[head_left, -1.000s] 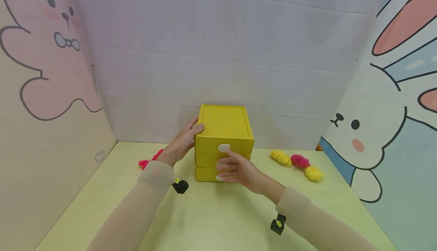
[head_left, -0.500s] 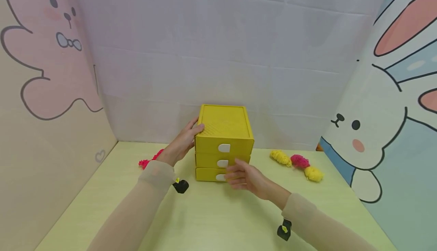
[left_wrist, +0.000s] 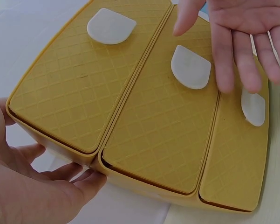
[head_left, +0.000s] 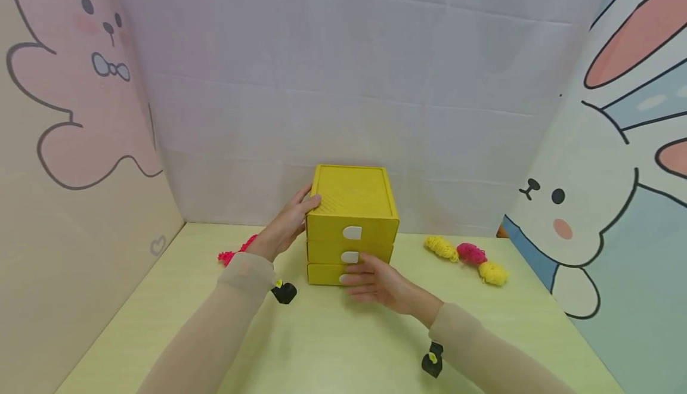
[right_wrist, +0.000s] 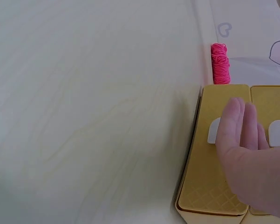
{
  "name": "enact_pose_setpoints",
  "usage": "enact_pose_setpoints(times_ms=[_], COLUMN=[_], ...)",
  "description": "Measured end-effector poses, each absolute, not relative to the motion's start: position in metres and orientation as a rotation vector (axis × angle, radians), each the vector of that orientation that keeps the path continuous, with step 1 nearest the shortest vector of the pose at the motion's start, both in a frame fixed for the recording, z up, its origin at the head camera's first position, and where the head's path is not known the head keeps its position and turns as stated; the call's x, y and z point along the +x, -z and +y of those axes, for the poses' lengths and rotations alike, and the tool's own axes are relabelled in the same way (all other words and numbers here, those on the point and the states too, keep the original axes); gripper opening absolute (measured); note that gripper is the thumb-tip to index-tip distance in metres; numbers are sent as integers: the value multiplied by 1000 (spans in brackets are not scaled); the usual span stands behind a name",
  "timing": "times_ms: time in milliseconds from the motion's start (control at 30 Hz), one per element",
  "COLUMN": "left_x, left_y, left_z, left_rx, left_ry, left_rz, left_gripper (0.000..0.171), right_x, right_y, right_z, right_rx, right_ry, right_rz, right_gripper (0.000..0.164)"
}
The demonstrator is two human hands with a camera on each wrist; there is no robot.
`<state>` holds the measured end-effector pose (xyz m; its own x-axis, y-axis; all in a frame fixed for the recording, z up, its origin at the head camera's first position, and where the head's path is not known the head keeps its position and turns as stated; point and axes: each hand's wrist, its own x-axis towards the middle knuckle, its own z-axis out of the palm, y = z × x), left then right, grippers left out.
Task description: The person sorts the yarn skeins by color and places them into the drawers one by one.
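A yellow three-drawer storage box (head_left: 354, 191) stands against the back wall in the head view, its drawers pushed in. Each drawer front bears a white tab handle: the top handle (left_wrist: 111, 26), the middle handle (left_wrist: 191, 67) and the bottom handle (left_wrist: 254, 108). My left hand (head_left: 284, 224) holds the box by its left side, thumb over the top edge and fingers bent along the side wall. My right hand (head_left: 383, 287) is held in front of the lower drawers, fingers extended and holding nothing. Its fingertips overlap the bottom handle in the head view.
To the right of the box lie a yellow yarn bundle (head_left: 441, 248), a pink yarn bundle (head_left: 472, 253) and another yellow yarn bundle (head_left: 493, 273). Pink yarn (right_wrist: 220, 64) lies on the left, partly behind the left forearm. Printed fabric walls enclose the pale table (head_left: 322, 346).
My right hand has come down from the top handle, drawn slightly right, then returned left in front of the lower drawers. My left hand and the box have stayed put.
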<state>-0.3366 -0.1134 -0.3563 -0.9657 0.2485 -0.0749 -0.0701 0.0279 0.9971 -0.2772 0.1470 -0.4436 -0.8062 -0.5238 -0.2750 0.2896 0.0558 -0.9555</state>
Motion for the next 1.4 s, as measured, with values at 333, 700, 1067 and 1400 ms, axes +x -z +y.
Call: enact_pose_setpoints(times_ms=[333, 700, 1067, 1400], left_x=[-337, -337, -337, -341], left_y=[357, 356, 356, 357], left_z=[-114, -114, -113, -114], left_rx=[171, 185, 177, 189], left_ry=[-2043, -2058, -2034, -2033], left_rz=[2072, 2062, 2070, 2066], left_gripper=[73, 73, 73, 73], right_x=[-283, -285, -285, -283], right_y=[447, 448, 451, 453], right_z=[132, 124, 126, 129], right_rx=[-156, -101, -104, -139], right_ry=[1878, 1927, 1950, 1943], right_rz=[1705, 1681, 1665, 1662], right_gripper=[75, 73, 71, 74])
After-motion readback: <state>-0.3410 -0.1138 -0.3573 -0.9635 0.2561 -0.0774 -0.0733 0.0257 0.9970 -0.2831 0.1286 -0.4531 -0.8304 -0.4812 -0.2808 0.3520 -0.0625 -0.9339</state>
